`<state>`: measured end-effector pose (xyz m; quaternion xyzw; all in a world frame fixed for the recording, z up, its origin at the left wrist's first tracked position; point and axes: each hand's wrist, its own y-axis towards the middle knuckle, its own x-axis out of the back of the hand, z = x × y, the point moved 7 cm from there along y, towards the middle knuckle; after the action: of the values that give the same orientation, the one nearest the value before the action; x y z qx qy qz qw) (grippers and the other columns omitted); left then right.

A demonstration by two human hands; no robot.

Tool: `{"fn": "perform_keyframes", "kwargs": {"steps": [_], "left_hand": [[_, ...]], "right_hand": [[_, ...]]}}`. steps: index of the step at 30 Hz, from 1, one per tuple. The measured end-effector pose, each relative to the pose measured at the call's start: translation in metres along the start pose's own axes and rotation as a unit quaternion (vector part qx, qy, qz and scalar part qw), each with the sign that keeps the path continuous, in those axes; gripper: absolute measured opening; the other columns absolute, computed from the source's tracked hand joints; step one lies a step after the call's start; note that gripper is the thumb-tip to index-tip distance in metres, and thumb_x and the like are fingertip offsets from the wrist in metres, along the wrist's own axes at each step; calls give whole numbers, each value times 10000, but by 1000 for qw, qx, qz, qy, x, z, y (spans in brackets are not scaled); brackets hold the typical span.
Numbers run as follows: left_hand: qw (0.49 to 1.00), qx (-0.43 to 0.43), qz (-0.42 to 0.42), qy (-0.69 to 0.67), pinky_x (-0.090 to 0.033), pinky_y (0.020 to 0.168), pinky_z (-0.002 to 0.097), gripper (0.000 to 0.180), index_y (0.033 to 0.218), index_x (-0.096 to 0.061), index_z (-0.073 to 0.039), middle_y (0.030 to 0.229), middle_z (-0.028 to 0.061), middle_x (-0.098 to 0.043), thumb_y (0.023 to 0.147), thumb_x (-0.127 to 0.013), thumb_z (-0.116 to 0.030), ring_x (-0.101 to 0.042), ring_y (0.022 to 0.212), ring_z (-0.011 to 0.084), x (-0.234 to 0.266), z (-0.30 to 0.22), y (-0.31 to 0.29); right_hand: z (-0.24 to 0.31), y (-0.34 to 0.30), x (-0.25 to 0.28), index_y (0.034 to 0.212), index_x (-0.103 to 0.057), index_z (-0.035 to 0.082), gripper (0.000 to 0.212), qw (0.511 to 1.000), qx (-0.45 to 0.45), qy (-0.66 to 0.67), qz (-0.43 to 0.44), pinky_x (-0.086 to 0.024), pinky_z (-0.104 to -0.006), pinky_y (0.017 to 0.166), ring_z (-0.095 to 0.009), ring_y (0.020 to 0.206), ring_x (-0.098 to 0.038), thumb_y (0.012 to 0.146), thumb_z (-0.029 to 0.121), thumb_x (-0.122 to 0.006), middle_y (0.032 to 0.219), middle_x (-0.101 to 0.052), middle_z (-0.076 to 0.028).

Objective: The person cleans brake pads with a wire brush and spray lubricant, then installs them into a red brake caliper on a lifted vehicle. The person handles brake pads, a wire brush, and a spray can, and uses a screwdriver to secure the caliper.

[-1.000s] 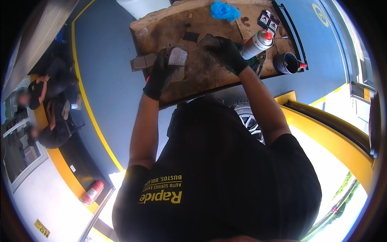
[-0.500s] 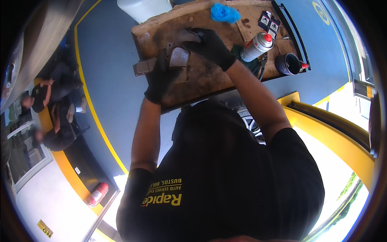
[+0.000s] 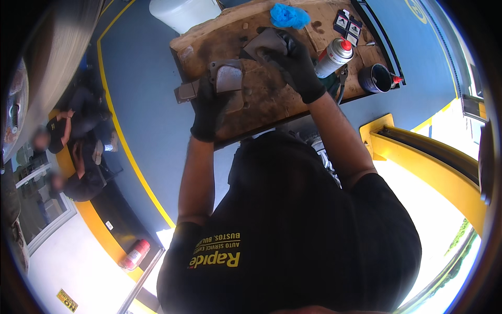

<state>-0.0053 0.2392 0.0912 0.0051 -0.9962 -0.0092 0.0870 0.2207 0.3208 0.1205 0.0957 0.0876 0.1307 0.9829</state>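
Observation:
My left hand (image 3: 209, 111), in a black glove, is closed on a brake pad (image 3: 229, 78) whose pale, worn face is turned up above the table. Just left of that hand lies another brake pad (image 3: 187, 91), at the table's left edge. My right hand (image 3: 296, 65), also gloved in black, grips a grey-brown sheet (image 3: 265, 44) that looks like sandpaper. The sheet is bent and held up to the right of the pad, apart from it. Part of a further flat piece (image 3: 236, 101) shows beneath the held pad.
Brown cardboard (image 3: 261, 107) covers the worktable. A blue crumpled glove or cloth (image 3: 289, 16) lies at the back. On the right stand a spray can (image 3: 334, 56) with a red cap, small dark boxes (image 3: 348, 26) and a dark cup (image 3: 375, 78). Two people (image 3: 78, 152) sit far left.
My right hand has moved right, taking the sheet off the brake pad. The sheet now shows more of its face. My left hand keeps hold of the pad, whose face is in fuller view.

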Motion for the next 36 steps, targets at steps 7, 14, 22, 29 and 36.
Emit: {"fn": "perform_keyframes", "kwargs": {"steps": [7, 14, 22, 29, 36], "left_hand": [[999, 2, 52, 9, -505, 1041, 361, 741, 1484, -431, -68, 1371, 94, -575, 784, -645, 45, -592, 1244, 215, -7, -27, 0], [987, -11, 81, 138, -507, 1026, 384, 735, 1499, -410, -46, 1365, 135, -586, 814, -675, -4, -601, 1241, 253, 4, -48, 3], [994, 37, 87, 55, -536, 951, 389, 638, 1425, -442, -32, 1276, 157, -623, 823, -654, -36, -638, 1178, 265, 2, -52, 6], [987, 37, 138, 81, -488, 1025, 383, 643, 1418, -471, -27, 1278, 155, -632, 802, -654, -48, -623, 1208, 267, 0, -60, 10], [979, -59, 127, 146, -552, 919, 374, 566, 1353, -504, -5, 1171, 179, -672, 811, -654, -67, -680, 1100, 270, 7, -58, 13]], "right_hand": [[1, 4, -36, 1265, -668, 9, 502, 993, 20, -108, 51, -560, -347, 882, -202, 1004, -713, 854, 242, -839, 1122, -744, -149], [26, 20, -55, 1169, -713, 18, 372, 935, 160, -306, 79, -578, -370, 843, -287, 980, -736, 860, 199, -812, 1099, -743, -159], [44, 20, -58, 1103, -752, 77, 307, 908, 219, -352, 62, -581, -390, 799, -333, 919, -720, 826, 195, -814, 1037, -741, -123], [52, 37, -69, 1056, -774, 149, 275, 833, 321, -417, 172, -574, -375, 748, -269, 858, -715, 786, 169, -825, 993, -727, -43], [68, 32, -83, 976, -758, 181, 251, 780, 396, -452, 174, -584, -373, 777, -216, 932, -708, 737, 138, -823, 1030, -706, 11]]}}
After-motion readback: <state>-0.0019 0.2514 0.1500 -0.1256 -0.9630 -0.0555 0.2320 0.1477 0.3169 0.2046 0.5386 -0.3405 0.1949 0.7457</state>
